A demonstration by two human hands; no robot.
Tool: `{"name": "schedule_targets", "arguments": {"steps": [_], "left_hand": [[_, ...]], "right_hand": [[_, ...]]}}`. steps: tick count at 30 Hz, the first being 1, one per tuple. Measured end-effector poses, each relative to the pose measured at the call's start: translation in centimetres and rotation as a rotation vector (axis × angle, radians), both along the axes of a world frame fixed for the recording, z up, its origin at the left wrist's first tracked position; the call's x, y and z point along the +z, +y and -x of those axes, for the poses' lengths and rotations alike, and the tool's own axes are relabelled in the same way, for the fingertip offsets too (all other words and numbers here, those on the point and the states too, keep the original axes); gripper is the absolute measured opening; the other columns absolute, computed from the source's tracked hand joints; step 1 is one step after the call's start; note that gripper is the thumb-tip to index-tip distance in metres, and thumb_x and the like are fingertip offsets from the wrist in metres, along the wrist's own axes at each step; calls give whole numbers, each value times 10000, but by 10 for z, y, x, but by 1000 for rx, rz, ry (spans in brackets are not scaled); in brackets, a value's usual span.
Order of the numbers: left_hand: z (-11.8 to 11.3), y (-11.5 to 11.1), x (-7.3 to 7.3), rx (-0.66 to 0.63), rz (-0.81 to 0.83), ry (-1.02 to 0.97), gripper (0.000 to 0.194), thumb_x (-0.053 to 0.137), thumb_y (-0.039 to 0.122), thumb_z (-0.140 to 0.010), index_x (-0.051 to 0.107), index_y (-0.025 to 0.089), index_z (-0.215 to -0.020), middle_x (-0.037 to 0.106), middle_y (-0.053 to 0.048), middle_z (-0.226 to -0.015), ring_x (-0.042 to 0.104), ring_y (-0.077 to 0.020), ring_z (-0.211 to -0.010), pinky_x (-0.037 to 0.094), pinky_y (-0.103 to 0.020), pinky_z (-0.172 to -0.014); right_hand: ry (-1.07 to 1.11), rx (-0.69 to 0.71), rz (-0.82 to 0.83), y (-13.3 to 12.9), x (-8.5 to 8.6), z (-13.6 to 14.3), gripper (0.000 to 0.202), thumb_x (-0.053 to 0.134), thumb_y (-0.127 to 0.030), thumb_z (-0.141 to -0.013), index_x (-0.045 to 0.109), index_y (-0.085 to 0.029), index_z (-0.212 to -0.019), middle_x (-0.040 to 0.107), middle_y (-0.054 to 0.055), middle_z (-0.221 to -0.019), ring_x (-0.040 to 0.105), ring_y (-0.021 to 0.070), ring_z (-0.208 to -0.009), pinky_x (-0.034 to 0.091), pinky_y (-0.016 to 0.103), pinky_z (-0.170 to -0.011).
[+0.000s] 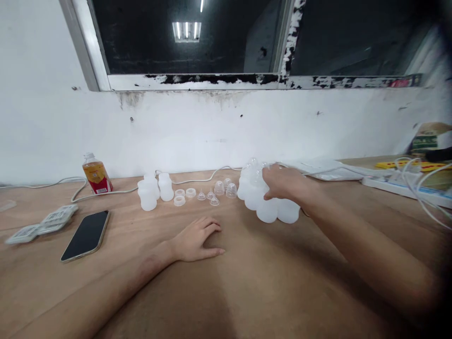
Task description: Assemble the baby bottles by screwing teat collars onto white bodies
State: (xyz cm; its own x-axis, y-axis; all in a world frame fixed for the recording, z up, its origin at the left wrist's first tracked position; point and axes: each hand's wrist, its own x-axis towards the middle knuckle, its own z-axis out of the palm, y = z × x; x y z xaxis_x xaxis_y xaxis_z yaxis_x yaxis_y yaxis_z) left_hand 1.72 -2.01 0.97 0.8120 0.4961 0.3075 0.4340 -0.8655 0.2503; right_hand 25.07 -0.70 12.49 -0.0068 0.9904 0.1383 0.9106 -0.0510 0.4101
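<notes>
My left hand [196, 239] lies on the brown table with its fingers spread, holding nothing. Over a tight group of milky white baby bottles [266, 209], my right hand [283, 182] curls its fingers and thumb around the upper part of one bottle; its palm hides much of that bottle. Clear domed caps [253, 165] top bottles in this group. Left of them stand clear dome caps [230, 190], clear nipples [214, 201] and whitish collar rings [180, 201]. Farther left are 3 white bottle bodies [147, 197] without tops.
A black phone [85, 235] and flat packets [58, 219] lie at left. A drink bottle [98, 174] stands near the wall. A white cable [208, 178] runs along the back. At right are a power strip [406, 187] with cables and a white sheet [325, 169].
</notes>
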Motion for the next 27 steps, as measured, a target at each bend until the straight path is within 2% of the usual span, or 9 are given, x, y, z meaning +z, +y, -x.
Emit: {"name": "schedule_targets", "arguments": {"steps": [2, 5, 8, 10, 12, 14, 17, 19, 27], "left_hand": [[-1, 0, 0, 3, -5, 8, 437, 455, 466, -742, 441, 173, -1066, 467, -76, -1103, 442, -191, -1005, 357, -318, -892], [0, -1, 2, 3, -13, 33, 433, 432, 459, -757, 435, 169, -1080, 464, -77, -1119, 440, -189, -1017, 357, -312, -894], [5, 0, 4, -14, -28, 97, 473, 387, 469, -777, 406, 157, -1132, 418, -96, -1196, 407, -200, -1077, 334, -320, -919], [11, 4, 3, 17, -45, 146, 560, 366, 517, -766, 360, 148, -1187, 370, -111, -1253, 347, -227, -1142, 285, -359, -956], [19, 8, 0, 93, -45, 187, 635, 325, 559, -762, 290, 145, -1243, 324, -118, -1298, 273, -244, -1197, 212, -403, -989], [26, 12, -5, 189, -28, 212, 667, 259, 565, -780, 206, 133, -1285, 262, -125, -1337, 206, -238, -1234, 157, -417, -1006], [30, 15, -12, 287, -12, 219, 690, 203, 560, -793, 128, 105, -1306, 172, -136, -1367, 143, -223, -1257, 140, -395, -1013], [30, 15, -14, 309, -7, 216, 698, 209, 568, -788, 137, 107, -1306, 165, -131, -1370, 137, -226, -1258, 144, -387, -1012], [29, 18, -7, 301, -56, 177, 679, 295, 574, -759, 271, 123, -1265, 330, -137, -1299, 314, -253, -1175, 251, -408, -960]], "right_hand": [[-5, -21, -47, -6, 2, 2, 483, 636, -379, -611, 495, -67, -951, 506, 180, -930, 556, 260, -719, 396, 300, -519], [-11, 7, -234, -20, 8, 11, 492, 589, -442, -646, 486, -65, -944, 478, 203, -950, 548, 253, -689, 390, 303, -497], [72, 202, -416, -30, 4, 30, 459, 453, -439, -755, 446, -71, -1030, 455, 223, -1028, 529, 286, -802, 414, 339, -548], [208, 430, -354, -30, -14, 48, 431, 352, -385, -817, 402, -79, -1116, 445, 210, -1098, 506, 282, -910, 432, 365, -638], [319, 729, -128, -25, -44, 64, 463, 278, -385, -842, 342, -102, -1203, 418, 174, -1193, 441, 256, -1050, 400, 381, -801], [386, 840, 32, -16, -80, 75, 585, 232, -441, -838, 248, -52, -1274, 291, 189, -1307, 272, 273, -1198, 295, 422, -932], [502, 845, 188, -5, -120, 80, 588, 133, -417, -859, 207, -34, -1299, 202, 167, -1353, 150, 241, -1250, 198, 420, -998], [559, 850, 208, -2, -130, 79, 575, 129, -412, -862, 221, -52, -1300, 196, 147, -1359, 140, 228, -1254, 179, 414, -1009], [615, 866, 139, -5, -124, 79, 539, 200, -392, -858, 317, -59, -1265, 280, 155, -1326, 217, 234, -1231, 215, 414, -996]]}}
